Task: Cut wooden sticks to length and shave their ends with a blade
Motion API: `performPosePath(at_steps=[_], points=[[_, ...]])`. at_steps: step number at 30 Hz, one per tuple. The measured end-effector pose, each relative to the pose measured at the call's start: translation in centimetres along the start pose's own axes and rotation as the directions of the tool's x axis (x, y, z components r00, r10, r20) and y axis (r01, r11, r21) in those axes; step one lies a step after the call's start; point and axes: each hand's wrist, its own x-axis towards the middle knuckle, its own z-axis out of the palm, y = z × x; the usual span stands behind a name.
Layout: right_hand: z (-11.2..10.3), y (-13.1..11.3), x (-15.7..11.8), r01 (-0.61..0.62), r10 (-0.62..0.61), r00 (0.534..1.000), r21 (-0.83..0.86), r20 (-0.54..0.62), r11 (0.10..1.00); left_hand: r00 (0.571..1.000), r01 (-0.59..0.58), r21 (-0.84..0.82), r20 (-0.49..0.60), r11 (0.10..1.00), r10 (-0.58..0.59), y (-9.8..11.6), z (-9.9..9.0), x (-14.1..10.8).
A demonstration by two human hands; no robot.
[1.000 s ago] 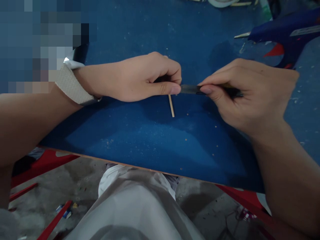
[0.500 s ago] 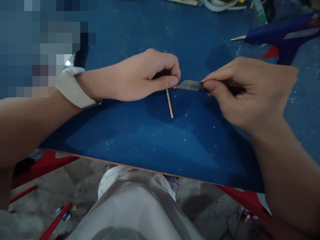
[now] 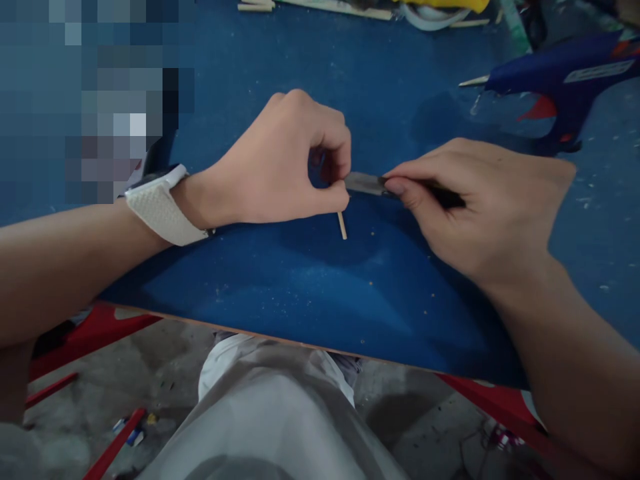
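A utility knife (image 3: 365, 183) points its blade leftward, pinched between the thumb and fingers of my right hand (image 3: 493, 213). The blade's tip reaches the fingertips of my left hand (image 3: 285, 163), and I cannot tell whether it touches them. That left hand has thumb and forefinger brought together, with the other fingers curled behind. Whatever is between its fingertips is hidden. Just below the left thumb, the end of a thin wooden stick (image 3: 343, 227) shows against the blue table (image 3: 310, 287); its upper part is covered by the hand.
On the right lies a blue glue gun (image 3: 590, 73), its nozzle facing left. Along the far side are a roll of tape (image 3: 435, 19), a yellow item (image 3: 460, 5) and several wooden strips (image 3: 345, 8). The table's front edge (image 3: 300, 343) runs close to my lap.
My left hand has shifted slightly, its thumb now lower and covering more of the stick. The right hand has moved left and down with the knife, bringing the blade against or behind the left fingertips.
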Motion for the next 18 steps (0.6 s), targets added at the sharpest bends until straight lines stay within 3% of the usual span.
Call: performPosePath(at_steps=[5, 12, 18], points=[[0.1, -0.7, -0.1, 0.015, -0.015, 1.000, -0.076, 0.005, 0.997, 0.998, -0.012, 0.224, -0.057, 0.975, 0.025, 0.5, 0.3, -0.1], [0.0, -0.8, -0.3, -0.051, 0.053, 0.998, -0.061, 0.026, 0.997, 0.999, 0.034, 0.267, -0.029, 0.963, -0.028, 0.2, 0.2, 0.1], [0.1, 0.2, -0.2, 0.000, -0.001, 1.000, -0.080, -0.017, 0.997, 0.999, 0.049, 0.314, -0.036, 0.948, -0.040, -0.6, -0.7, 0.7]])
